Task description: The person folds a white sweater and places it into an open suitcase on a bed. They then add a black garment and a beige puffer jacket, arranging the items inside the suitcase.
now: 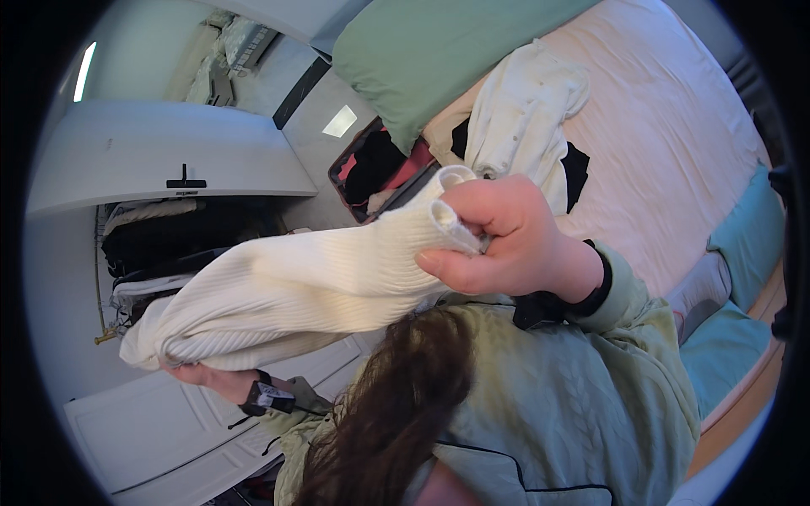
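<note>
**White ribbed knit held in the air between both hands, right grip firm, left mostly hidden**

Biggest first. Bed with pale pink sheet (650, 160) fills the upper right. Wardrobe side on the left: white door panel (126, 156) with a black handle, dark clothes (181, 240) hanging below it. Green bedding (422, 55) is pushed to the far edge of the bed, which likely leaves room for laying clothes out.

Open suitcase (408, 187) sits beside the bed with black and red-pink cloth in it; probably parked there for easy reach. White buttoned garment (525, 110) lies on the bed, black cloth (577, 173) poking out from under it. Looks spread out so it lies fairly flat.

White ribbed knit (312, 282) is up in front of the person's chest, clear of the bed, spanning hand to hand. Two-end hold probably keeps its length off everything below.

Right hand (519, 236): fingers curled, thumb pressed in, clamped on the gathered ribbed end. The bunched edge likely makes a good handhold.

Left hand (196, 374): under the lower, folded end, touching it. Fabric hides the fingers; can't tell how far they're closed.
</note>
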`<state>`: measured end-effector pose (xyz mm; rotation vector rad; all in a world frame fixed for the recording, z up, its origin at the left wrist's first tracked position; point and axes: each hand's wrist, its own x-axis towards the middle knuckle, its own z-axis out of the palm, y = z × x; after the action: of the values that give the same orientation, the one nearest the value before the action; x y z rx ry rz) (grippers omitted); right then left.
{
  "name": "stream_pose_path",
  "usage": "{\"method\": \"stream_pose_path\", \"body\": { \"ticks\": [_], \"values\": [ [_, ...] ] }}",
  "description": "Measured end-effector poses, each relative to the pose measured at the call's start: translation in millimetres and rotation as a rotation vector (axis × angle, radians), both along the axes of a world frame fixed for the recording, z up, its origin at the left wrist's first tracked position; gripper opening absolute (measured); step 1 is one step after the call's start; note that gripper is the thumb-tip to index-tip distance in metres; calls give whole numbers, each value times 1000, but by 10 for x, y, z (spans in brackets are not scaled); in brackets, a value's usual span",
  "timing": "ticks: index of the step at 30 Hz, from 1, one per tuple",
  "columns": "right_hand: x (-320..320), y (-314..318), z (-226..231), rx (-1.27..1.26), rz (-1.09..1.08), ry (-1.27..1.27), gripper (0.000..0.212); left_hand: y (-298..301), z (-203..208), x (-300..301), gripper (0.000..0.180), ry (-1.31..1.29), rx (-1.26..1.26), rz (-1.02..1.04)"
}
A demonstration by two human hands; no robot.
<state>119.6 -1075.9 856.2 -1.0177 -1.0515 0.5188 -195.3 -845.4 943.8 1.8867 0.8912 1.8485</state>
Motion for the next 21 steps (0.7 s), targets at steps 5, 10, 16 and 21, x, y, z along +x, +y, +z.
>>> {"method": "stream_pose_path", "body": {
  "ticks": [5,10,16,21],
  "values": [
    [-25,24,-26,33,-22,-82,17,-37,-219,186,63,-159,-467,-342],
    [-64,59,2,-3,35,-187,15,-154,-538,447,58,375,-122,-754],
    [-117,106,23,94,99,-258,19,-221,-1099,753,60,1006,70,-585],
    [-151,135,60,226,-37,-339,35,-258,-1397,1044,58,935,5,-713]
  ]
}}
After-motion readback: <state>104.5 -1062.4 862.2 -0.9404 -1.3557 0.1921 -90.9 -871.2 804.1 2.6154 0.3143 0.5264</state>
